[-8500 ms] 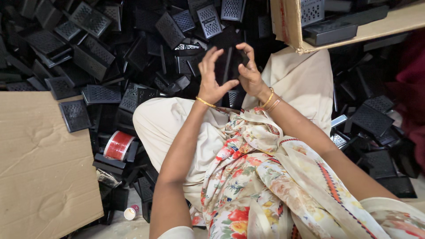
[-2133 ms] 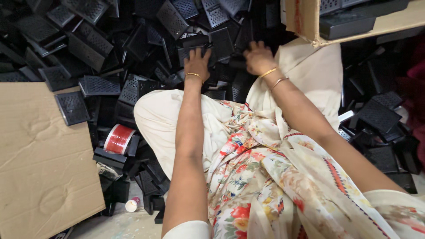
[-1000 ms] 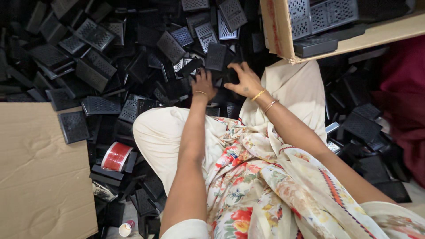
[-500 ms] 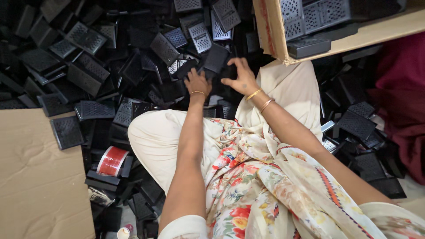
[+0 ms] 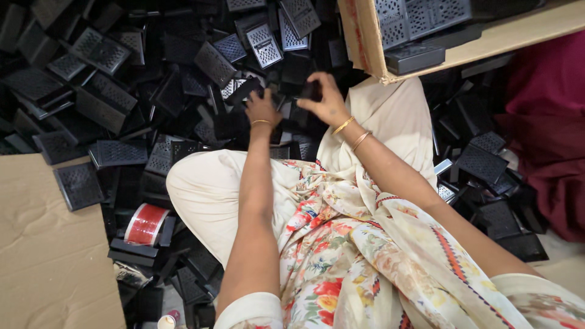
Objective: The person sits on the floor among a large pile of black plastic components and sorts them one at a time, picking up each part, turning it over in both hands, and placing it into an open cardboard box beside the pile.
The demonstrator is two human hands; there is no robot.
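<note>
My right hand point(image 5: 329, 100) pinches a small black part point(image 5: 312, 91) at upper centre; left hand point(image 5: 262, 108) curled on the black pile point(image 5: 183, 91), which may slide.

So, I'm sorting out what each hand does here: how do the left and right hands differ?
The left hand lies palm down on the heap of black perforated parts, while the right hand is raised, pinching a small black piece. The left wrist wears one bangle, the right two. Both reach forward over the same heap.
</note>
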